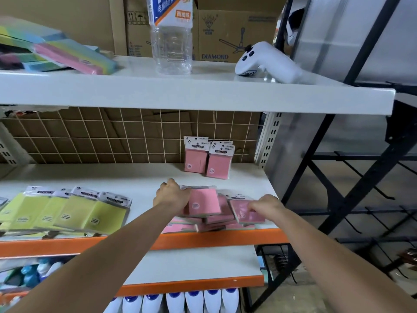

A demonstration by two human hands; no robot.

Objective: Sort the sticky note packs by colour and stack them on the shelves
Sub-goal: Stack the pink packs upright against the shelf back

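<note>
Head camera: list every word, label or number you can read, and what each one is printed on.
"STICKY NOTE": header card of the upright pink sticky note pack at the back of the shelf.
"STICKY NOTE": header of a yellow sticky note pack, seen at an angle.
"DIAMOND": cardboard box behind the top shelf.
Chinese characters on the clear plastic bottle label: too blurred to quote.
Round stickers on the packs: too small.

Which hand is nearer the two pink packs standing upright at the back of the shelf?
Left. The left hand grips a pink pack just in front of and left of the upright pink packs; the right hand sits further forward and to their right.
</note>
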